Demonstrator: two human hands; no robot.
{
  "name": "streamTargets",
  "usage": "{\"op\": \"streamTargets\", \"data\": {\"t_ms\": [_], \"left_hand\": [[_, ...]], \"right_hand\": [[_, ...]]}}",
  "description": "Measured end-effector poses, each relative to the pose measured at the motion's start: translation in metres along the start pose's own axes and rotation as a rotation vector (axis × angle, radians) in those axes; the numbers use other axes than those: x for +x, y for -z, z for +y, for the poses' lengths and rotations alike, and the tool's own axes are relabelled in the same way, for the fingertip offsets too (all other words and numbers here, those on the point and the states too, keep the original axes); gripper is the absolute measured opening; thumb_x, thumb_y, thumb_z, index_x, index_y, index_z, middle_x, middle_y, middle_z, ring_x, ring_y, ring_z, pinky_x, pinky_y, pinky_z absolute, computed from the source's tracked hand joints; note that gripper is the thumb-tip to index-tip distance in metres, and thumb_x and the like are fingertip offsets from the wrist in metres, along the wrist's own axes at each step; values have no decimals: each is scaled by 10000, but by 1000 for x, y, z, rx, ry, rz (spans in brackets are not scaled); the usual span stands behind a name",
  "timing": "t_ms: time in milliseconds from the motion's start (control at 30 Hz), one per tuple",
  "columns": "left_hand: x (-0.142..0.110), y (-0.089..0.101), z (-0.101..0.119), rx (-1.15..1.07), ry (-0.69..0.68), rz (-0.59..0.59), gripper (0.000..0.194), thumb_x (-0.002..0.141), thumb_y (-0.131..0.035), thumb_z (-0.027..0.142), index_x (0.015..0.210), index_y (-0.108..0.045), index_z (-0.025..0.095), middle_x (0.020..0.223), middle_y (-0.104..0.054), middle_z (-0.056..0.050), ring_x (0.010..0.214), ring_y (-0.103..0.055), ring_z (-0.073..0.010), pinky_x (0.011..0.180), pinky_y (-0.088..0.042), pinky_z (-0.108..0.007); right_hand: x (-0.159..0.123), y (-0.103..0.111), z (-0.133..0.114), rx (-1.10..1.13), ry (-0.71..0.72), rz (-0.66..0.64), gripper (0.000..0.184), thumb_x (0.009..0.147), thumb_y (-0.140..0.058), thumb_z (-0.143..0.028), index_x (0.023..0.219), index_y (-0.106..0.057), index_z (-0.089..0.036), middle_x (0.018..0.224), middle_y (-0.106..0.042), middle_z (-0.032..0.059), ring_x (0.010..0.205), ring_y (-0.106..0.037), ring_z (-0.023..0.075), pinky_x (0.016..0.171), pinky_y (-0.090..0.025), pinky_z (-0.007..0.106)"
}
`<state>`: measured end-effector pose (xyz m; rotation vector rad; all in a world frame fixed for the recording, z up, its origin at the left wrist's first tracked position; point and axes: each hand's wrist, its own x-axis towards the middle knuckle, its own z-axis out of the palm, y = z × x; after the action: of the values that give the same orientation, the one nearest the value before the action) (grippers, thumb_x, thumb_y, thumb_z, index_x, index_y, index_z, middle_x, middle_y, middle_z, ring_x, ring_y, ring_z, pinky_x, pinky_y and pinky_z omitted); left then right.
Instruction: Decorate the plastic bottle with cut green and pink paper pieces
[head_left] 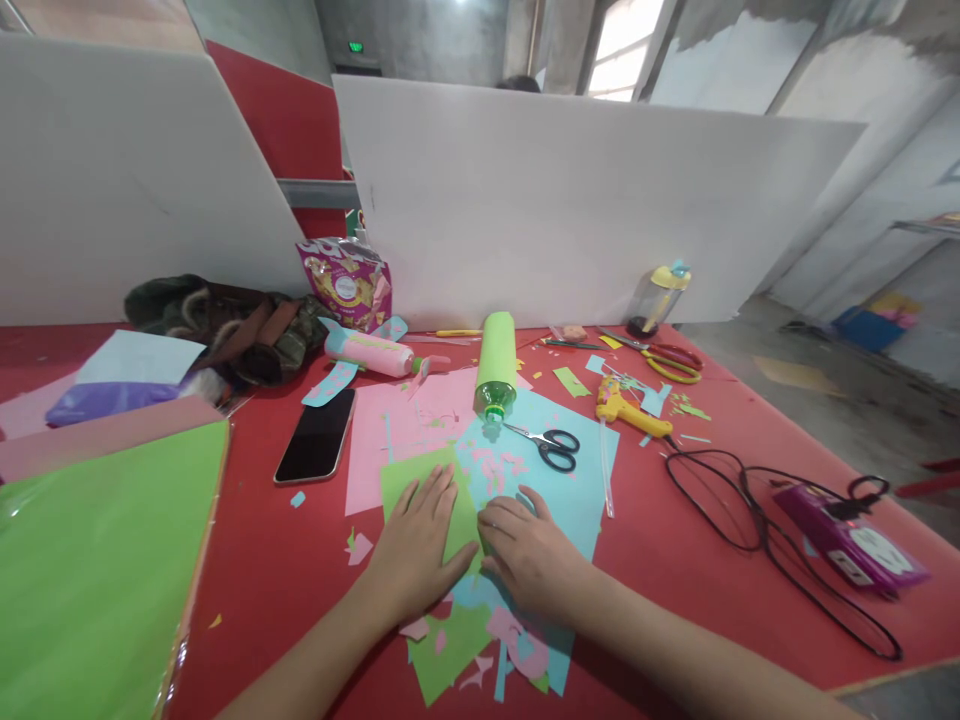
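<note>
Your left hand lies open and palm-down on a green paper sheet, its thumb spread. Your right hand is loosely curled at the sheet's right edge; you can't tell from here whether its fingers pinch the paper. The sheet lies flat in front of you, partly over a light blue sheet and a pink sheet.

Beyond it, the green-wrapped bottle has its body covered, its clear green neck exposed, and no cut pieces showing on the wrap. The pink-wrapped bottle looks further along, with patterned blue pieces beside its body. Judging by the paper scraps, much cutting is done; the green sheet seems still to need working. The black-handled scissors and yellow glue gun lie out of your hands.

Your hands hide part of the green sheet, and you cannot see the undersides of either bottle. Your forearms are cut off below. The overlapping red- and yellow-handled tools are hard to tell apart.
</note>
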<state>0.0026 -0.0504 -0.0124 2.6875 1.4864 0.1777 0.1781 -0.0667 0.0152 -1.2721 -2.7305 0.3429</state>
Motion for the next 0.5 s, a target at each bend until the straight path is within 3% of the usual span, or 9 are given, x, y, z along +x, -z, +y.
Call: {"op": "streamTargets", "data": {"t_ms": [500], "left_hand": [[1, 0, 0, -30, 20, -11, 599, 821, -312, 488, 1240, -383, 66, 1381, -283, -137, 1279, -235, -254, 1019, -256, -434]], "right_hand": [[-24, -4, -8, 17, 19, 14, 196, 809, -467, -244, 985, -524, -177, 960, -582, 55, 978, -473, 195, 997, -214, 451]]}}
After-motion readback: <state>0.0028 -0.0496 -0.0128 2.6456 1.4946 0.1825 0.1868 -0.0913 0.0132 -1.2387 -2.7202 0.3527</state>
